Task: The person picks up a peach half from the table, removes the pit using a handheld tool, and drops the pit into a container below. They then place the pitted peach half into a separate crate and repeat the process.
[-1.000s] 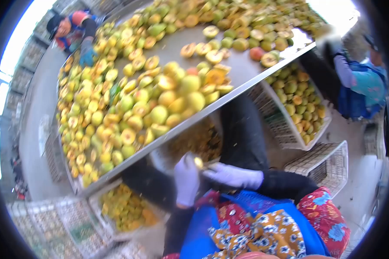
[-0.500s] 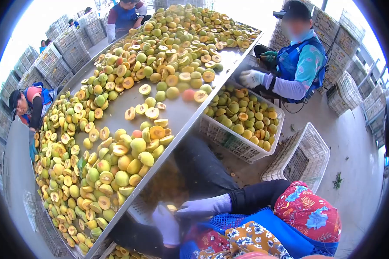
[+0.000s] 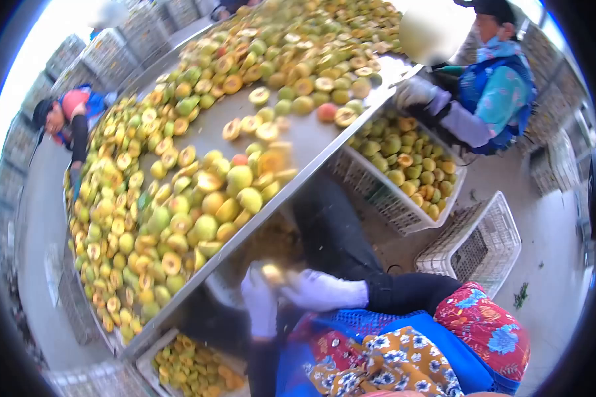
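Head view: nearest, bottom of frame, a brown flowered cloth (image 3: 404, 360) over a blue garment, red flowered sleeve (image 3: 487, 324) to the right of it. Just above, both hands in pale gloves, close together at lower centre. Left hand (image 3: 259, 298) has its grip clamped on a cut fruit piece (image 3: 271, 272), yellowish, held up at the fingers; right hand (image 3: 324, 291) just beside it, blurred, cannot tell whether its grip is together or apart. Pale tub (image 3: 222, 289) behind the hands. White crate (image 3: 144, 360) of cut fruit at lower left. Right of centre, a fuller crate (image 3: 371, 197) of greenish-yellow fruit; beside it another white crate (image 3: 444, 248), tilted. Beyond, a grey metal counter (image 3: 202, 135) runs diagonally, heaped with halved fruit (image 3: 205, 228), some pits showing. Co-worker in blue (image 3: 503, 92) at upper right; another co-worker (image 3: 81, 109) leans in at upper left. Farthest, stacked crates (image 3: 116, 53), upper left.
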Demonstrator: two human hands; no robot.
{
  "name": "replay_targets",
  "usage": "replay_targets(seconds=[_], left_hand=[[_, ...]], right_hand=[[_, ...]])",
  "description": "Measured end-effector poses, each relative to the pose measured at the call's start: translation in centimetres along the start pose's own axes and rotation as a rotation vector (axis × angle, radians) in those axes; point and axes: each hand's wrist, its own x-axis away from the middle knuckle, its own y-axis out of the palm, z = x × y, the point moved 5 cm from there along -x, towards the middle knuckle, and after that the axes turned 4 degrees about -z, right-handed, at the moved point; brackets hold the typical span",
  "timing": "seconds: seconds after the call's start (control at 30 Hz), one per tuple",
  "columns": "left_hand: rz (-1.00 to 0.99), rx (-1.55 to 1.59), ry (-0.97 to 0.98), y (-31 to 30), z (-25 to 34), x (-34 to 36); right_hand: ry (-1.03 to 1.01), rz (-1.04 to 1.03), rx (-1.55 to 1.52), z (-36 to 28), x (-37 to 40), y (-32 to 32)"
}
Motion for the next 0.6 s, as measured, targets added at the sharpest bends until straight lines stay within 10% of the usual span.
replay_targets(seconds=[0.1, 0.23, 0.37, 0.6], left_hand=[[0.057, -0.14, -0.012, -1.8, 0.4, 0.3], [-0.02, 0.296, 0.099, -5.7, 1.3, 0.1], [-0.067, 1.873, -0.434, -1.7, -1.0, 1.0], [0.001, 1.858, -0.546, -1.2, 1.1, 2.0]], right_hand=[[0.391, -0.005, -0.248, 0.2, -0.8, -2.1], [0.323, 0.131, -0.338, 0.9, -0.8, -3.3], [0.342, -0.056, -0.447, -0.3, -0.6, -2.0], [0.321, -0.05, -0.35, -1.0, -0.9, -0.7]])
